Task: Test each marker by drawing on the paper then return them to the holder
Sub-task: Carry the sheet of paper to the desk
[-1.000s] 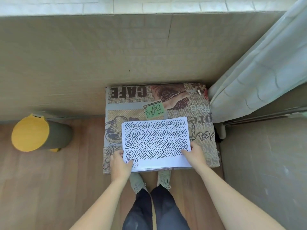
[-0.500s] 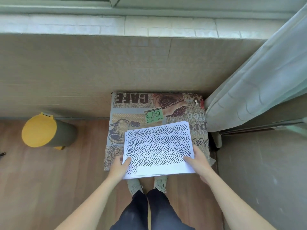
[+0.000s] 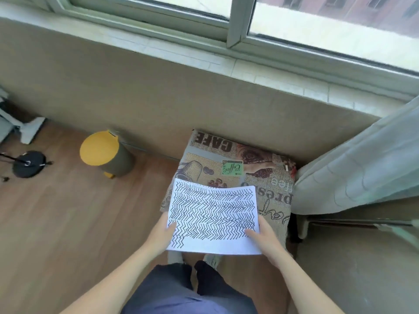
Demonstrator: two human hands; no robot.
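Note:
A stack of white paper, its top sheet covered in rows of black zigzag marker strokes, is held up in front of me above a cushioned stool. My left hand grips the stack's lower left edge, thumb on top. My right hand grips the lower right edge, thumb lying on the sheet. No markers or holder are in view.
The stool's coffee-print cushion stands against a beige wall under a window. A bin with a yellow lid stands to the left on the wooden floor, a black round stand base further left. A pale curtain hangs at right.
Both hands have lifted the paper stack off the cushion and drawn it toward me. My head has tilted up, bringing the window and more floor into view.

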